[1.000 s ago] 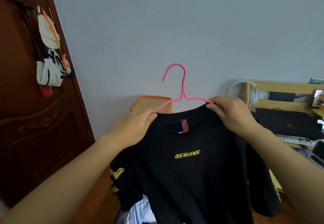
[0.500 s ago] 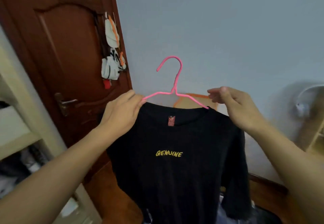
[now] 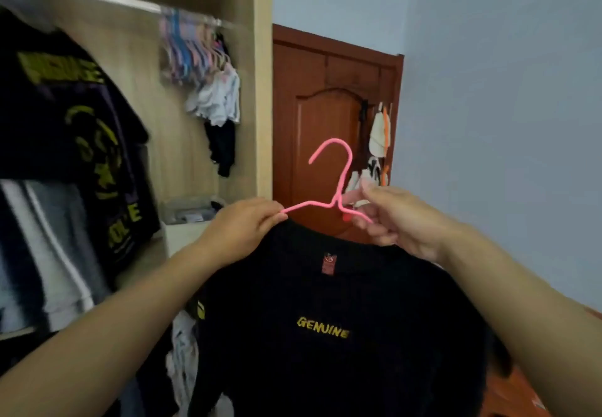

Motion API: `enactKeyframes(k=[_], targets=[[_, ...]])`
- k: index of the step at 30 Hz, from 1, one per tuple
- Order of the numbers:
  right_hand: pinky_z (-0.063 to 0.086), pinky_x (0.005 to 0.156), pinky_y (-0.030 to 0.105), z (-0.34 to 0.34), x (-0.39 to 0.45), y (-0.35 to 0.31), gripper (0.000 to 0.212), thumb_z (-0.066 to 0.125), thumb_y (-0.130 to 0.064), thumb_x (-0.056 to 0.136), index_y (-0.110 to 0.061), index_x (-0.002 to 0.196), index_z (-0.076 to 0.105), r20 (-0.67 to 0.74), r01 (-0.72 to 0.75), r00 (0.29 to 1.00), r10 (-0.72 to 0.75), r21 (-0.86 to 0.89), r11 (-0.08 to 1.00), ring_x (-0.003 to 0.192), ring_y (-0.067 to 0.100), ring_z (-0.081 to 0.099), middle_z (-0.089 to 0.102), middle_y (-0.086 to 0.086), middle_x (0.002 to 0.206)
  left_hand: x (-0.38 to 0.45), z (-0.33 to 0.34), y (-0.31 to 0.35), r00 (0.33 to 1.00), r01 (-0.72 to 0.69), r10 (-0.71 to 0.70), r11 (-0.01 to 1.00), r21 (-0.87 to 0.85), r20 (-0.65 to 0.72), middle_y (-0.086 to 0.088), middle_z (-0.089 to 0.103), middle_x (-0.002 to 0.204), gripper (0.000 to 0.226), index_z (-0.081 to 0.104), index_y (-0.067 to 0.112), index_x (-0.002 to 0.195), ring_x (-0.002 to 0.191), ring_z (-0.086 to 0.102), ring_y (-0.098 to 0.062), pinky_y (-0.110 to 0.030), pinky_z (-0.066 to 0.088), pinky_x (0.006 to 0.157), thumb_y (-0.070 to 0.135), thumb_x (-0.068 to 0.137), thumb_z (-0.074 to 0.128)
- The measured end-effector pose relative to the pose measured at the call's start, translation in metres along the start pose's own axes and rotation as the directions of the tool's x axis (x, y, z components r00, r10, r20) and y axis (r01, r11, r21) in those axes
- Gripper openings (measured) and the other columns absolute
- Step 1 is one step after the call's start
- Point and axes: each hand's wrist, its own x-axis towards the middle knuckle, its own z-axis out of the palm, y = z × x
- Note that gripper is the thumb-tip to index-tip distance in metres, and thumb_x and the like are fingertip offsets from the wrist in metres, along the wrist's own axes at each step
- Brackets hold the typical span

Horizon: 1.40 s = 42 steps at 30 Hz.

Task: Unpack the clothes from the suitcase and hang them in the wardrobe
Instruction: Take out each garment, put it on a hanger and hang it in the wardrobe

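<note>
A: What's nearest?

B: The black short-sleeved T-shirt with yellow "GENUINE" lettering (image 3: pixel 325 335), hanging on the thin pink wire hanger (image 3: pixel 337 188) and filling the near centre. The left hand (image 3: pixel 241 230) has its fingers closed over the left shoulder of the shirt and the hanger's arm end. The right hand (image 3: pixel 400 221) is pinched on the hanger's right arm, just beside the neck of the hook.

A: What has changed since half a second ago?

B: The right hand was loose and open beside the collar then; now it grips. The view has also swung left, so the light wooden open wardrobe (image 3: pixel 257 90) now fills the left side.

A: And farther back?

B: A dark printed T-shirt (image 3: pixel 81 129) hangs on the wardrobe's rail at near left; a bunch of pastel hangers (image 3: pixel 192 51) sits farther along. The reddish-brown panelled wooden door (image 3: pixel 319 123) stands behind the hook.
</note>
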Motion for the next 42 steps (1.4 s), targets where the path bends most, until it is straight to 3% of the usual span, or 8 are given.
enactKeyframes(k=[7, 10, 17, 22, 26, 31, 37, 42], targets=[[0.024, 0.042, 0.022, 0.135, 0.169, -0.049, 0.082, 0.025, -0.080, 0.090, -0.007, 0.110, 0.057, 0.073, -0.004, 0.997, -0.014, 0.242, 0.970, 0.055, 0.015, 0.044, 0.066, 0.027, 0.096, -0.015, -0.102, -0.228, 0.980, 0.198, -0.196, 0.979, 0.049, -0.030, 0.008, 0.047, 0.117, 0.047, 0.046, 0.036, 0.147, 0.106, 0.055, -0.013, -0.027, 0.041, 0.094, 0.052, 0.102, 0.044], [0.025, 0.043, 0.022, 0.175, 0.226, -0.073, 0.095, 0.021, -0.081, 0.089, 0.002, 0.112, 0.062, 0.059, -0.005, 0.998, -0.015, 0.322, 0.947, 0.057, 0.016, 0.046, 0.068, 0.028, 0.099, -0.031, -0.154, -0.317, 0.961, 0.245, -0.224, 0.962, 0.123, -0.163, 0.012, 0.046, 0.114, 0.044, 0.051, 0.032, 0.143, 0.105, 0.052, -0.010, -0.026, 0.042, 0.093, 0.048, 0.102, 0.047], [0.023, 0.047, 0.022, 0.243, 0.330, -0.176, 0.100, 0.014, -0.079, 0.093, 0.006, 0.122, 0.058, -0.105, 0.164, 0.985, -0.134, 0.386, 0.908, 0.059, 0.016, 0.049, 0.070, 0.029, 0.110, -0.042, -0.254, -0.449, 0.877, 0.380, -0.195, 0.840, 0.387, -0.438, -0.014, 0.055, 0.120, 0.034, 0.067, 0.015, 0.127, 0.111, 0.052, -0.037, -0.048, 0.045, 0.099, 0.029, 0.097, 0.063], [0.021, 0.040, 0.017, 0.281, 0.395, -0.218, 0.097, 0.016, -0.076, 0.095, 0.008, 0.115, 0.060, -0.197, 0.229, 0.967, -0.160, 0.406, 0.885, 0.047, 0.016, 0.047, 0.069, 0.033, 0.109, -0.051, -0.292, -0.503, 0.831, 0.471, -0.128, 0.680, 0.563, -0.541, -0.026, 0.050, 0.133, 0.036, 0.070, 0.012, 0.121, 0.120, 0.046, -0.048, -0.057, 0.045, 0.097, 0.030, 0.093, 0.057], [0.020, 0.039, 0.018, 0.294, 0.448, -0.261, 0.093, 0.019, -0.073, 0.096, 0.007, 0.120, 0.058, -0.251, 0.349, 0.931, -0.264, 0.407, 0.844, 0.043, 0.014, 0.054, 0.070, 0.031, 0.103, -0.032, -0.324, -0.535, 0.830, 0.526, -0.133, 0.508, 0.682, -0.541, -0.034, 0.031, 0.153, 0.054, 0.061, 0.015, 0.136, 0.144, 0.024, -0.053, -0.060, 0.019, 0.120, 0.040, 0.096, 0.037], [0.024, 0.034, 0.015, 0.331, 0.524, -0.287, 0.083, 0.023, -0.069, 0.099, 0.005, 0.113, 0.058, -0.217, 0.375, 0.924, -0.313, 0.374, 0.848, 0.046, 0.016, 0.055, 0.069, 0.026, 0.094, -0.004, -0.337, -0.542, 0.736, 0.625, 0.034, 0.349, 0.698, -0.676, -0.021, 0.019, 0.165, 0.058, 0.056, 0.019, 0.143, 0.150, 0.004, -0.054, -0.063, -0.001, 0.119, 0.047, 0.094, 0.041], [0.024, 0.035, 0.015, 0.359, 0.624, -0.312, 0.082, 0.020, -0.071, 0.098, 0.003, 0.102, 0.056, -0.204, 0.316, 0.945, -0.254, 0.380, 0.869, 0.054, 0.023, 0.058, 0.067, 0.023, 0.085, 0.019, -0.385, -0.556, 0.608, 0.770, -0.040, 0.270, 0.577, -0.793, -0.021, 0.013, 0.166, 0.073, 0.050, 0.014, 0.148, 0.139, 0.014, -0.065, -0.070, 0.016, 0.111, 0.058, 0.092, 0.031], [0.023, 0.033, 0.014, 0.350, 0.691, -0.365, 0.097, 0.015, -0.075, 0.095, 0.009, 0.123, 0.054, -0.202, 0.340, 0.938, -0.282, 0.374, 0.863, 0.053, 0.024, 0.064, 0.068, 0.028, 0.106, 0.024, -0.383, -0.563, 0.585, 0.791, 0.053, 0.183, 0.584, -0.809, -0.021, 0.018, 0.165, 0.072, 0.050, 0.013, 0.148, 0.140, 0.017, -0.062, -0.067, 0.018, 0.112, 0.057, 0.097, 0.027]])
